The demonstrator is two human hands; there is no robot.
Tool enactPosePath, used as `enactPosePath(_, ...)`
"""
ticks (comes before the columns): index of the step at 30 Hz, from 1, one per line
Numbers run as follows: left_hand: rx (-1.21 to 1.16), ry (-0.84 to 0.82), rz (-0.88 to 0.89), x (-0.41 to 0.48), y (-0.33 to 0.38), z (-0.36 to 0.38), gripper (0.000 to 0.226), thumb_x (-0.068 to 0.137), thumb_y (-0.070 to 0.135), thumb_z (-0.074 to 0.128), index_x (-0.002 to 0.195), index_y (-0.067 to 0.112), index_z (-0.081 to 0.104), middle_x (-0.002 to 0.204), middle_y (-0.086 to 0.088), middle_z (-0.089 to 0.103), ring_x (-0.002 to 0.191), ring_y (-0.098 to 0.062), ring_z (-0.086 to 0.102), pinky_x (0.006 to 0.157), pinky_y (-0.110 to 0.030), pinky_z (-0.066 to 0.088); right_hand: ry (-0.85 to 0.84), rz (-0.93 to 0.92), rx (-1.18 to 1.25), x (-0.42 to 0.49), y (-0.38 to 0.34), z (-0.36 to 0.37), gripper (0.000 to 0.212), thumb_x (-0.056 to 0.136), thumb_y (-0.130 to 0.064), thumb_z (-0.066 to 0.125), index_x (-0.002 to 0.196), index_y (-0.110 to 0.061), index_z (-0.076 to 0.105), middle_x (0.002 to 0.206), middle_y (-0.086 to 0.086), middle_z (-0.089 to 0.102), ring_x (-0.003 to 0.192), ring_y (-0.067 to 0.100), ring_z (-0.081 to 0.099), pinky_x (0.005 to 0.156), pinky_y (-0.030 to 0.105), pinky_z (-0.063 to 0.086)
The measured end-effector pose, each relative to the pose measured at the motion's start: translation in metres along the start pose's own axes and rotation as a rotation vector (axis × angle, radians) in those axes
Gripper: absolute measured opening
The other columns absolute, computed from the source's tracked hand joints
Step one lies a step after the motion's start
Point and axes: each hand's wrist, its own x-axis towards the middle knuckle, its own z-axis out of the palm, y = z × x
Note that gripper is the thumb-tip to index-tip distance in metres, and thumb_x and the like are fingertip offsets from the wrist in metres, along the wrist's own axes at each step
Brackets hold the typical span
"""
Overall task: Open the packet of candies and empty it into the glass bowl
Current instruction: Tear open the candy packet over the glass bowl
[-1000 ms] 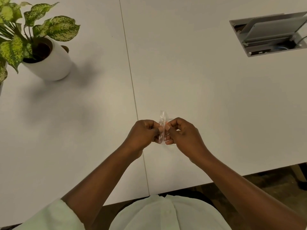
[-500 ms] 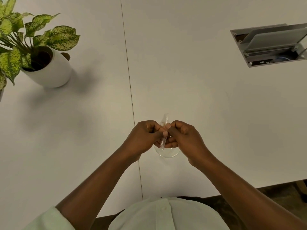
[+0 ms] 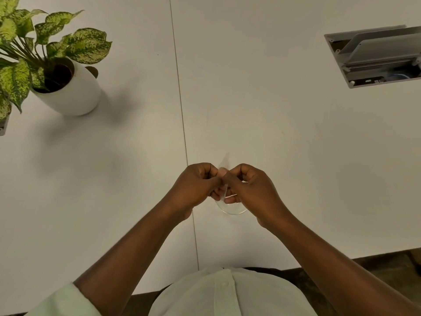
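Note:
A small clear candy packet [image 3: 224, 163] stands edge-on between my two hands above the white table. My left hand [image 3: 196, 185] pinches it from the left and my right hand [image 3: 248, 188] pinches it from the right, thumbs and forefingers touching at the packet's top. Its upper corner sticks up blurred above the fingers; the candies inside are hidden. Directly under my hands sits the glass bowl [image 3: 234, 210]; only its near rim shows below my fingers.
A potted plant in a white pot [image 3: 68, 92] stands at the far left. An open cable hatch [image 3: 376, 58] is set into the table at the far right. A seam [image 3: 182, 124] runs down the table. The near edge lies close to my body.
The view has shifted, and the bowl's rim now shows under my hands. My hands have stayed together on the packet, thumbs pressed closer at its top.

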Motion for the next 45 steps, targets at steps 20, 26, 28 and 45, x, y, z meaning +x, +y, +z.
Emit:
enactPosePath(20, 0.031, 0.064, 0.040, -0.002, -0.010, 0.003, 0.031, 0.094, 0.029, 0.065, 0.086, -0.001, 0.064, 0.066, -0.005, 0.069, 0.060, -0.015, 0.065, 0.058, -0.026, 0.056, -0.020, -0.107, 0.004, -0.002, 0.000, -0.003, 0.016, 0.099, -0.021, 0.063, 0.086, -0.015, 0.071, 0.071, -0.004, 0.077, 0.064, 0.010, 0.076, 0.054, 0.021, 0.057)
enactPosePath(26, 0.279, -0.089, 0.143, -0.001, -0.008, -0.002, 0.032, 0.100, 0.044, 0.054, 0.082, 0.017, 0.058, 0.066, 0.001, 0.067, 0.059, -0.012, 0.064, 0.059, -0.031, 0.055, -0.037, -0.168, -0.028, 0.003, -0.001, -0.009, 0.017, 0.098, -0.017, 0.062, 0.083, -0.018, 0.070, 0.069, -0.001, 0.074, 0.061, 0.010, 0.074, 0.051, 0.020, 0.055)
enactPosePath(28, 0.307, -0.112, 0.155, 0.000, -0.007, -0.003, 0.032, 0.103, 0.040, 0.050, 0.086, 0.014, 0.058, 0.066, 0.001, 0.066, 0.059, -0.012, 0.063, 0.059, -0.032, 0.054, -0.060, -0.143, -0.002, 0.005, -0.002, -0.012, 0.018, 0.098, -0.019, 0.062, 0.083, -0.018, 0.070, 0.066, -0.002, 0.072, 0.060, 0.011, 0.073, 0.052, 0.023, 0.055)
enactPosePath(45, -0.174, -0.150, 0.080, 0.003, 0.000, 0.011, 0.035, 0.104, 0.032, 0.052, 0.089, 0.002, 0.061, 0.071, -0.018, 0.060, 0.058, -0.025, 0.055, 0.055, -0.033, 0.047, -0.085, -0.262, -0.140, 0.009, -0.002, -0.010, 0.044, 0.107, -0.039, 0.048, 0.080, -0.008, 0.063, 0.060, 0.007, 0.066, 0.049, 0.012, 0.059, 0.050, 0.018, 0.045)
